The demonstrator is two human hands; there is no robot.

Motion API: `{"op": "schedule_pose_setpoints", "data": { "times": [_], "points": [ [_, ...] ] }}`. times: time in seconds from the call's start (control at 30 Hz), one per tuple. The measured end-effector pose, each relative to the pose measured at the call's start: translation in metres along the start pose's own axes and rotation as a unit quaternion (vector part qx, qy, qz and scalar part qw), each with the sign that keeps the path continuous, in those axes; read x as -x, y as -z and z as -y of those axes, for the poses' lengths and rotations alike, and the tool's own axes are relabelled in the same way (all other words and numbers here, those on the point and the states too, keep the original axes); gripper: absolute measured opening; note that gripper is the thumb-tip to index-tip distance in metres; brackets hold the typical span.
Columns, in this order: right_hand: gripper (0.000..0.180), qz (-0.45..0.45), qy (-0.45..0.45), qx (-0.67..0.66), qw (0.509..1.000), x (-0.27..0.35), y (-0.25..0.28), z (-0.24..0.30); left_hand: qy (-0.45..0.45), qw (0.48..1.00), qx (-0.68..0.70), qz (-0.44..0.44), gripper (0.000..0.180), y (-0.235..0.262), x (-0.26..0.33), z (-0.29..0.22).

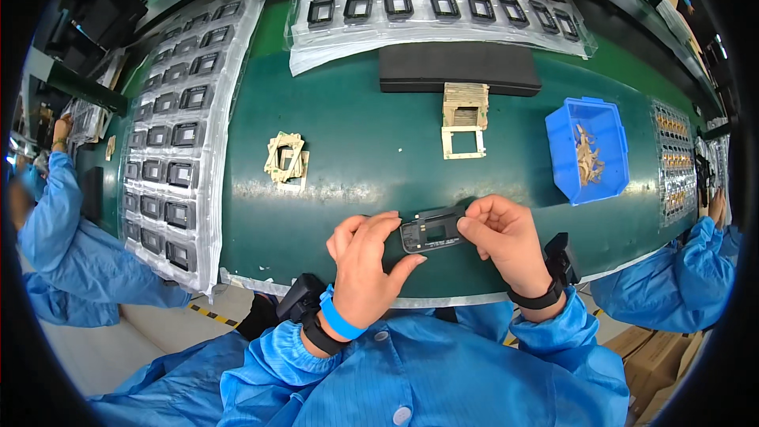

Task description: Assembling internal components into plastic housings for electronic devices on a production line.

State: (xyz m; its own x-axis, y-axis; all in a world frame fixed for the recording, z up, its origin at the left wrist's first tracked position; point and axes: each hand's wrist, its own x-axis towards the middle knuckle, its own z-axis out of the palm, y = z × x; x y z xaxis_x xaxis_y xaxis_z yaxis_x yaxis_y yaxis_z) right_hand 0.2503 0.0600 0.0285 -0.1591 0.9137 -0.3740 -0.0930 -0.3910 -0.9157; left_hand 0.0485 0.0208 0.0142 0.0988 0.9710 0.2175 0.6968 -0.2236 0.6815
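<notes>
A small black plastic housing (415,238) with a rectangular window is held tilted just above the green table's near edge. My left hand (365,257) grips its left end, thumb below and fingers above. At the other end my right hand (501,236) closes thumb and forefinger on the top right corner; whether a small piece is also in that pinch is hidden. Beyond them lies a stack of pale rectangular frames (463,143). A looser, crooked pile of similar frames (278,170) sits to the left.
Right of the stack stands a blue bin (587,192) with tan scraps inside. Clear trays of black housings lie left (183,134) and at the back (443,28). A long black box (458,69) rests before the back tray. Co-workers' sleeves (67,213) flank both sides.
</notes>
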Motion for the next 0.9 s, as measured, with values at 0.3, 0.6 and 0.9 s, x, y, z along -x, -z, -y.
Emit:
{"op": "schedule_pose_setpoints", "data": {
  "times": [0.3, 0.6, 0.9],
  "points": [
    [0.008, -0.046, 0.045, 0.147, 0.987, 0.000, -0.012, -0.004, -0.015, 1.000, -0.012, -0.008, 0.042, 0.000, -0.002, 0.003],
    [0.008, -0.085, 0.118, 0.215, 0.966, 0.003, -0.020, -0.011, -0.062, 0.996, -0.063, -0.012, 0.026, -0.001, -0.001, 0.005],
    [0.007, -0.095, 0.143, 0.239, 0.956, 0.004, -0.021, -0.010, -0.058, 0.996, -0.070, -0.013, 0.025, -0.001, -0.001, 0.003]
  ]
}}
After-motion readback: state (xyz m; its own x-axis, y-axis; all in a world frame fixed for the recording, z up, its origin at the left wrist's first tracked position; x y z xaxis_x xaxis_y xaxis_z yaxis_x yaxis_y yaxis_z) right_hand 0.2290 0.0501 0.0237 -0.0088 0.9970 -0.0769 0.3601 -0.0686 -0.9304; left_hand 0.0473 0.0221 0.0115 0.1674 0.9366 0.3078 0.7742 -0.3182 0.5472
